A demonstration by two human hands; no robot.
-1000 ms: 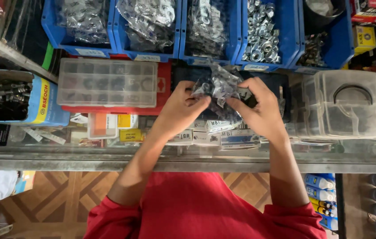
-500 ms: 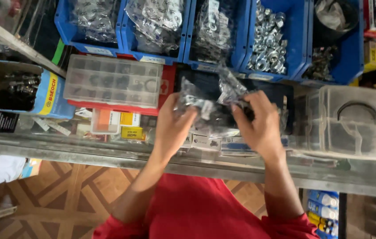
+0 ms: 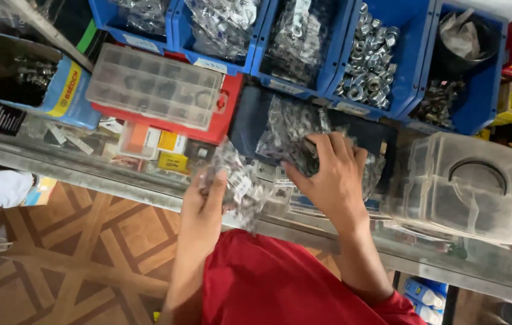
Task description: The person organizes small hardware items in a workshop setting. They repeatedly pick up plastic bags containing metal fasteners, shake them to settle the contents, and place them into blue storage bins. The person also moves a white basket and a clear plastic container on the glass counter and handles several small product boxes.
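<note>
At frame centre, left hand grips one bag of small parts; right hand grips another bag, hands apart.

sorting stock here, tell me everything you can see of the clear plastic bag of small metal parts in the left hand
The clear plastic bag of small metal parts is thin, crinkled and glossy, packed with small silvery pieces too blurred to identify. A pale label patch shows on it. The left hand grips its lower left side, holding it over the front edge of the glass counter, slightly motion-blurred. It hangs apart from the larger bag under the right hand.
</note>
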